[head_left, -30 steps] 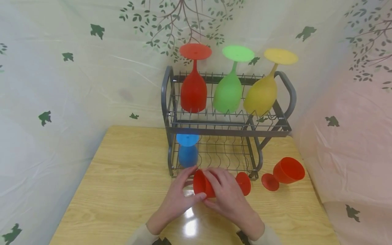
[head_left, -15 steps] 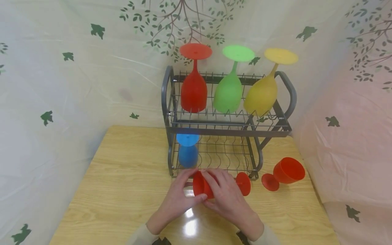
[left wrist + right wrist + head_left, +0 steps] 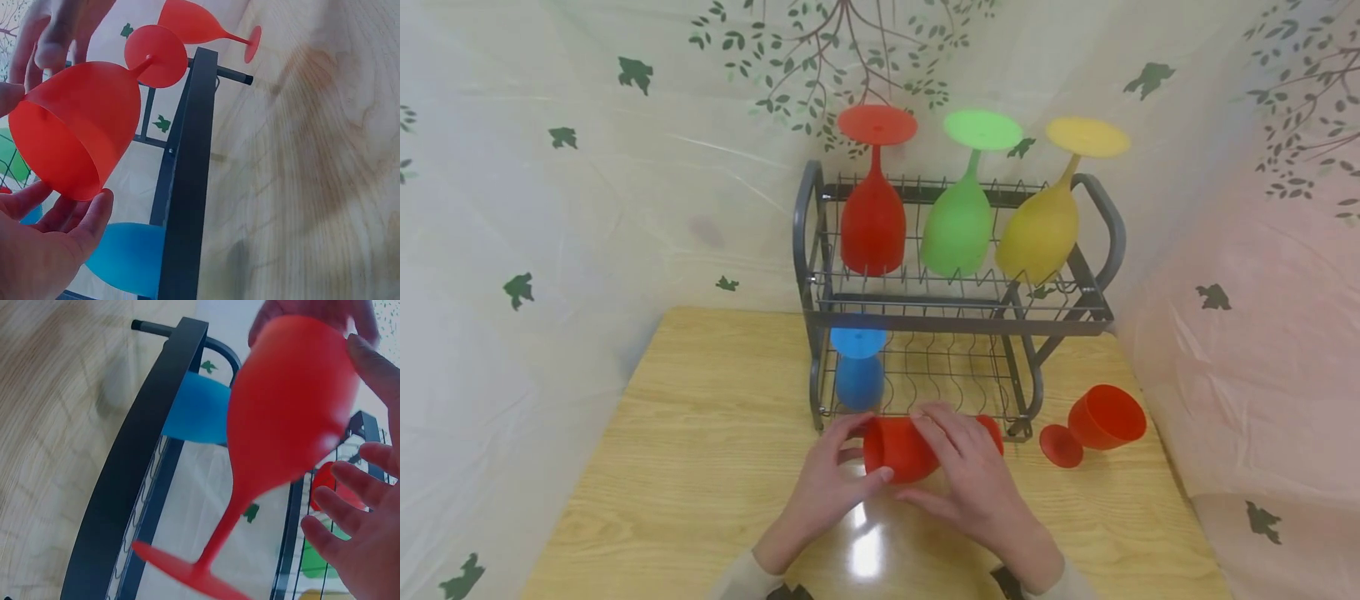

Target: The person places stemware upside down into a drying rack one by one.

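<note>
In front of the rack, a red plastic wine glass (image 3: 901,450) is held on its side, mouth to the left and foot to the right. My left hand (image 3: 831,483) grips it at the rim, thumb on the near side, fingers on the far side. My right hand (image 3: 973,475) is at the bowl's right part; in the right wrist view its fingers (image 3: 350,515) are spread and apart from the bowl, with the thumb by the rim. Behind my left hand, a blue wine glass (image 3: 859,383) stands upside down on the lower tier.
A dark two-tier dish rack (image 3: 958,321) stands at the back. Its upper tier holds upside-down red (image 3: 874,225), green (image 3: 957,229) and tilted yellow (image 3: 1039,233) wine glasses. Another red wine glass (image 3: 1105,417) lies tilted on the wooden table (image 3: 700,467) at the right.
The held wine glass has shifted slightly left, and more of its bowl shows. My right hand has loosened its fingers and moved a little right; my left hand still holds the rim.
</note>
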`<state>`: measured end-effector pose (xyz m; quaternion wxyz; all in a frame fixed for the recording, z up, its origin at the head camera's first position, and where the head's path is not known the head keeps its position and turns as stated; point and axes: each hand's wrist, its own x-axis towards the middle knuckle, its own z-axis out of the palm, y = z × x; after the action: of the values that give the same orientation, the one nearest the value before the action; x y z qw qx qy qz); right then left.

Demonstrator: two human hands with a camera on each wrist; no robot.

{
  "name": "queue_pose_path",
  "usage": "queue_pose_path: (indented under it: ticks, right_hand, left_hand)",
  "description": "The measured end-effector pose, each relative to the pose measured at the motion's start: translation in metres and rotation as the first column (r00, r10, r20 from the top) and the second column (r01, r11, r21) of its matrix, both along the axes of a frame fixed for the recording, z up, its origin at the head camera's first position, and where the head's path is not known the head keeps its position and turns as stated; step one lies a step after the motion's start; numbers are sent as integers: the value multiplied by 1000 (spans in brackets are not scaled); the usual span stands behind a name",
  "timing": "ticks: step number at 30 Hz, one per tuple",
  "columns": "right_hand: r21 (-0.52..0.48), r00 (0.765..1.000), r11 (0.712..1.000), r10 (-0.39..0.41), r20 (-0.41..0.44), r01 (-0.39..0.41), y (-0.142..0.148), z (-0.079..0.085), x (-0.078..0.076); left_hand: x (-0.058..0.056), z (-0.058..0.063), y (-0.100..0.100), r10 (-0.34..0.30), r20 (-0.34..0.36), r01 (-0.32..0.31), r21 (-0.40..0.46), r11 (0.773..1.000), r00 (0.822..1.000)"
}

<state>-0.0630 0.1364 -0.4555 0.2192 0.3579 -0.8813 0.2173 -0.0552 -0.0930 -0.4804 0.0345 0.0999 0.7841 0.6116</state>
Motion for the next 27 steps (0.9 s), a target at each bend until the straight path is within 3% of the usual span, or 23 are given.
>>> queue_pose_path:
  ticks: [7,13,22,27]
  right_hand:
    - [-98,997,993,-72,-7,71,13,1,1]
    - [-162,987,975,-143,68,152,22,1,4]
    - [-362,988,920,-136,66,151,30,-9,1]
    - [-438,983,881,-144,116,181,33,-13,2]
  left_hand:
    - [-1,-7,-6,22,30,-25,102,994,999]
    - [-1,-10,-11,16,99,-33,177,984,995]
    - [0,-7,-17,36,178,-78,236,969,983]
    - [-1,-7,-20,23,202,-80,282,956,979]
